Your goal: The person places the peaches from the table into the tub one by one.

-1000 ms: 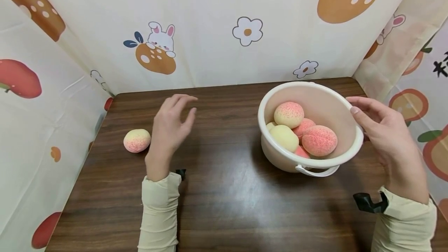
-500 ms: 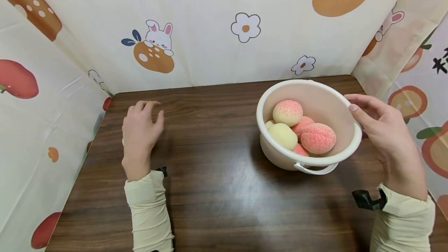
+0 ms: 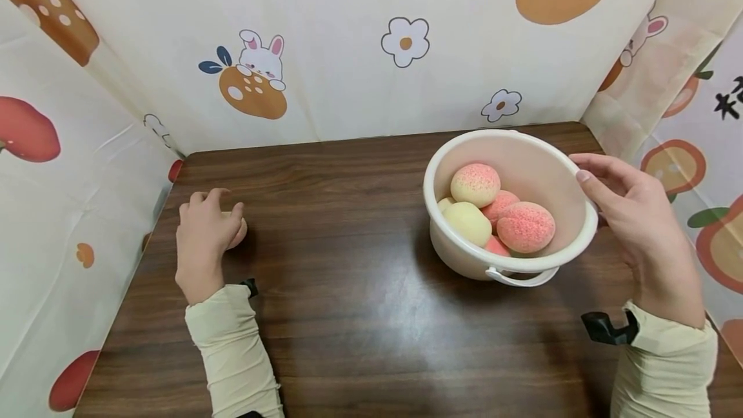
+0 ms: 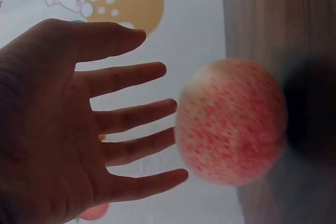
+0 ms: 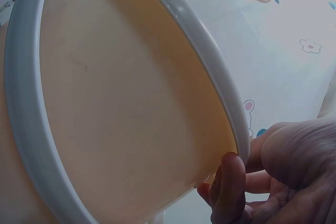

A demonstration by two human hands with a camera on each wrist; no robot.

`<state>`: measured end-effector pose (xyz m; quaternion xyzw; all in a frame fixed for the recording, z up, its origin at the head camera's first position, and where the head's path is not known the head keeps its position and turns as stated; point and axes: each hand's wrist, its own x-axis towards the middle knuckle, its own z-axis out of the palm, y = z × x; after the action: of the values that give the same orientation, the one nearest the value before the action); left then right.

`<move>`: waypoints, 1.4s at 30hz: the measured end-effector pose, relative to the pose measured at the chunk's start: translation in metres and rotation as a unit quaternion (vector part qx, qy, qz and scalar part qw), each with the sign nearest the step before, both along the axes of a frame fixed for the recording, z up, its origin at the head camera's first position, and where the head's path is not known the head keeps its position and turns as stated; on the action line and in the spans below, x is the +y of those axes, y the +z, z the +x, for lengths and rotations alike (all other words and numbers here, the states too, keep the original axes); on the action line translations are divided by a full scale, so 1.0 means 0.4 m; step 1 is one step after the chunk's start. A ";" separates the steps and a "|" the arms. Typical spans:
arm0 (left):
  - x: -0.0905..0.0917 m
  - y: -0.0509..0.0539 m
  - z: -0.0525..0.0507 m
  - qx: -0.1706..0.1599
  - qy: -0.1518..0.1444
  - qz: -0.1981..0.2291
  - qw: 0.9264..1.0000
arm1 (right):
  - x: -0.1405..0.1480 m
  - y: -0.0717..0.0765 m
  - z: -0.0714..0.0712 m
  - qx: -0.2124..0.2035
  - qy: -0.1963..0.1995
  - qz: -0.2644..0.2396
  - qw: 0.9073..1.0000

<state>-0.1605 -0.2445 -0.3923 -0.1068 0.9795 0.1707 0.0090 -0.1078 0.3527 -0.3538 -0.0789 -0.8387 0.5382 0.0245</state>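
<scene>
On the left of the table, my left hand (image 3: 200, 237) hovers over a pink-speckled, pale yellow toy peach (image 3: 240, 234), hiding much of it in the head view. The left wrist view has the fingers (image 4: 131, 113) spread and nearly straight, their tips close beside the peach (image 4: 231, 121); whether they touch is unclear. My right hand (image 3: 644, 231) holds the right rim of a cream bucket (image 3: 545, 169), which several pink and pale yellow toy peaches (image 3: 527, 227) partly fill. From the right wrist, curled fingers grip the rim (image 5: 239, 124).
The dark wood table (image 3: 348, 244) lies between the hands. A white handle (image 3: 522, 278) hangs at the bucket's front. Printed curtains (image 3: 348, 82) close in the back and both sides.
My left hand has moved left and down to the lone toy peach, which it now partly covers. The right hand keeps its hold on the bucket rim.
</scene>
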 end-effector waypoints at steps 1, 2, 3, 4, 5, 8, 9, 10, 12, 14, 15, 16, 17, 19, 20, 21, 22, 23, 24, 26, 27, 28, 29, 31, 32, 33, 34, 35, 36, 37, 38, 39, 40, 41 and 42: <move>-0.005 -0.004 -0.001 -0.008 0.001 0.003 1.000 | 0.000 -0.001 0.000 0.001 0.000 -0.003 1.000; -0.010 -0.008 -0.002 -0.015 0.000 0.004 1.000 | 0.001 -0.002 -0.001 0.001 0.000 -0.009 1.000; -0.016 -0.013 -0.003 -0.022 0.000 0.005 1.000 | 0.001 -0.003 -0.001 0.003 0.001 -0.017 1.000; -0.020 -0.017 -0.005 -0.028 0.000 0.006 1.000 | 0.001 -0.005 -0.002 0.005 0.002 -0.023 1.000; -0.024 -0.021 -0.006 -0.033 -0.001 0.008 0.999 | 0.002 -0.006 -0.002 0.006 0.002 -0.027 1.000; -0.034 -0.032 -0.010 -0.043 -0.006 0.010 0.999 | 0.002 -0.009 -0.003 0.010 0.003 -0.038 0.999; -0.037 -0.036 -0.010 -0.045 -0.006 0.012 0.999 | 0.003 -0.009 -0.003 0.011 0.003 -0.039 0.999; -0.039 -0.040 -0.011 -0.045 -0.008 0.013 0.999 | 0.003 -0.010 -0.003 0.011 0.003 -0.039 0.999; -0.044 -0.048 -0.012 -0.043 -0.012 0.016 0.999 | 0.004 -0.011 -0.003 0.014 0.003 -0.042 0.999; -0.050 -0.053 -0.012 -0.042 -0.015 0.021 0.999 | 0.004 -0.010 -0.003 0.016 0.004 -0.050 0.999; -0.053 -0.055 -0.011 -0.043 -0.016 0.023 0.999 | 0.004 -0.009 -0.003 0.018 0.005 -0.053 0.998; -0.055 -0.056 -0.011 -0.044 -0.018 0.024 0.999 | 0.004 -0.009 -0.003 0.018 0.005 -0.060 0.998; -0.057 -0.058 -0.010 -0.046 -0.020 0.026 0.998 | 0.004 -0.009 -0.003 0.018 0.006 -0.064 0.998; -0.061 -0.060 -0.010 -0.050 -0.025 0.027 0.998 | 0.004 -0.009 -0.003 0.016 0.006 -0.070 0.997; -0.062 -0.061 -0.010 -0.051 -0.027 0.027 0.998 | 0.005 -0.008 -0.002 0.015 0.006 -0.064 0.998; -0.063 -0.063 -0.010 -0.052 -0.031 0.027 0.998 | 0.005 -0.008 -0.002 0.013 0.006 -0.056 0.998; -0.064 -0.063 -0.011 -0.052 -0.034 0.027 0.998 | 0.005 -0.008 -0.002 0.012 0.006 -0.052 0.999; -0.065 -0.065 -0.012 -0.053 -0.037 0.027 0.998 | 0.005 -0.008 -0.002 0.011 0.005 -0.043 0.999; -0.065 -0.066 -0.013 -0.053 -0.039 0.027 0.997 | 0.005 -0.008 -0.002 0.009 0.005 -0.034 0.999; -0.066 -0.066 -0.014 -0.057 -0.039 0.027 0.997 | 0.004 -0.008 -0.002 0.009 0.004 -0.025 1.000; -0.067 -0.066 -0.015 -0.059 -0.040 0.027 0.997 | 0.004 -0.008 -0.002 0.009 0.004 -0.028 1.000; -0.068 -0.066 -0.016 -0.062 -0.039 0.027 0.997 | 0.004 -0.008 -0.002 0.009 0.004 -0.036 0.999; -0.068 -0.066 -0.017 -0.066 -0.037 0.027 0.997 | 0.004 -0.008 -0.002 0.010 0.004 -0.037 0.999; -0.069 -0.066 -0.017 -0.071 -0.036 0.028 0.996 | 0.005 -0.009 -0.002 0.013 0.006 -0.053 0.998; -0.070 -0.065 -0.017 -0.071 -0.037 0.028 0.996 | 0.005 -0.009 -0.002 0.014 0.006 -0.058 0.998; -0.070 -0.065 -0.017 -0.070 -0.038 0.028 0.996 | 0.005 -0.010 -0.002 0.015 0.007 -0.062 0.998; -0.070 -0.065 -0.017 -0.068 -0.040 0.028 0.996 | 0.005 -0.010 -0.002 0.017 0.007 -0.068 0.998; -0.070 -0.065 -0.017 -0.065 -0.041 0.029 0.997 | 0.005 -0.010 -0.002 0.018 0.008 -0.064 0.998; -0.070 -0.065 -0.017 -0.060 -0.044 0.028 0.997 | 0.005 -0.011 -0.002 0.019 0.008 -0.068 0.997; -0.069 -0.065 -0.017 -0.055 -0.046 0.029 0.997 | 0.005 -0.011 -0.002 0.020 0.007 -0.068 0.997; -0.069 -0.064 -0.017 -0.051 -0.048 0.029 0.997 | 0.005 -0.011 -0.002 0.021 0.007 -0.069 0.997; -0.067 -0.064 -0.017 -0.045 -0.049 0.030 0.997 | 0.005 -0.011 -0.002 0.022 0.007 -0.074 0.997; -0.065 -0.062 -0.017 -0.039 -0.050 0.031 0.997 | 0.004 -0.011 -0.002 0.023 0.007 -0.075 0.997; -0.062 -0.060 -0.017 -0.033 -0.052 0.034 0.998 | 0.004 -0.011 -0.003 0.022 0.007 -0.071 0.997; -0.058 -0.057 -0.018 -0.027 -0.054 0.036 0.998 | 0.004 -0.010 -0.003 0.022 0.006 -0.072 0.997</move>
<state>-0.1676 -0.2679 -0.4152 -0.0582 0.9763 0.2025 0.0489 -0.1090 0.3542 -0.3579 -0.0632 -0.7973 0.5994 0.0339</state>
